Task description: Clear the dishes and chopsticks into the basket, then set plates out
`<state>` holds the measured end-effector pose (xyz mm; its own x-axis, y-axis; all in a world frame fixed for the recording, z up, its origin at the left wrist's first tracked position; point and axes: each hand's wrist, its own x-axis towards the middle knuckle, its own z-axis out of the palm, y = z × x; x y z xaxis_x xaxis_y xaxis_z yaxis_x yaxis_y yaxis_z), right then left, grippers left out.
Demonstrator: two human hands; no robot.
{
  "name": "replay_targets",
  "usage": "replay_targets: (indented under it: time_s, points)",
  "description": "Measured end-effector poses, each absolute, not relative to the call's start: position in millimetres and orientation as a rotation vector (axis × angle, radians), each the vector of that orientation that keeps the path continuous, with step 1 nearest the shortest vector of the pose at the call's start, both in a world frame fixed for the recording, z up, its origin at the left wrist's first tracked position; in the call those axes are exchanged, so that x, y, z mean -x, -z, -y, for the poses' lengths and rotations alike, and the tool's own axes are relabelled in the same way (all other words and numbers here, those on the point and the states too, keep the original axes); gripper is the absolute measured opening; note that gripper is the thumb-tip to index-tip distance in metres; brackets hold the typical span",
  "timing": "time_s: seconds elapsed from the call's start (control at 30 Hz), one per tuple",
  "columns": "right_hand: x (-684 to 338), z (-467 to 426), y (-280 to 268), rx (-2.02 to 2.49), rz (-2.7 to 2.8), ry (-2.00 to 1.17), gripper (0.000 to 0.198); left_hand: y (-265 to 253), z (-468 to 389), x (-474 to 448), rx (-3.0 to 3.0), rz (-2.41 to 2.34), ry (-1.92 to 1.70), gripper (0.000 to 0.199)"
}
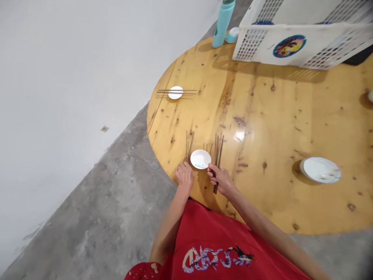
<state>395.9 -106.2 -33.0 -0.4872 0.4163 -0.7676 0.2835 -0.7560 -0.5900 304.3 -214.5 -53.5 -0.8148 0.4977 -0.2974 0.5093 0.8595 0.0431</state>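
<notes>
A small white bowl (201,158) sits near the table's edge, between my two hands. Brown chopsticks are gripped in my right hand (220,179); the bundle (217,149) points away from me, its thick ends sticking out below the fist. The thumb and forefinger of that hand reach the bowl's right rim. At the bowl's left, my left hand (185,174) is closed around the near ends of two more chopsticks (190,144), whose tips spread slightly apart. Farther left on the table, a pair of chopsticks (190,91) lies across another small white bowl (175,93).
The round wooden table (279,128) curves along a white wall (72,66). On its right stands a larger white bowl (320,170). A white plastic basket (256,44), a turquoise bottle (223,25) and a small turquoise-and-white object (232,35) are at the back.
</notes>
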Motion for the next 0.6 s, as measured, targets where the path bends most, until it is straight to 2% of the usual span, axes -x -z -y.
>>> replay_targets:
  time_s: [0.17, 0.33, 0.47, 0.6]
  points:
    - [-402.3, 106.2, 36.1, 1.468, 1.004, -2.543, 0.035, 38.4, 214.7, -291.0, -0.627, -2.655, 0.019, 0.028]
    - [-396.7, 115.5, 32.9, 1.331, 0.939, -2.643, 0.039, 13.6, 235.1, -300.9, -0.579, -2.615, -0.255, 0.023]
    - [-385.6, 123.1, 29.6, 1.289, 0.932, -2.557, 0.05, 5.6, 236.4, -330.1, -0.717, -2.538, -0.546, 0.02]
    - [-382.6, 125.6, 26.1, 1.271, 1.006, -2.414, 0.062, 9.6, 224.7, -346.8, -0.901, -2.53, -0.568, 0.018]
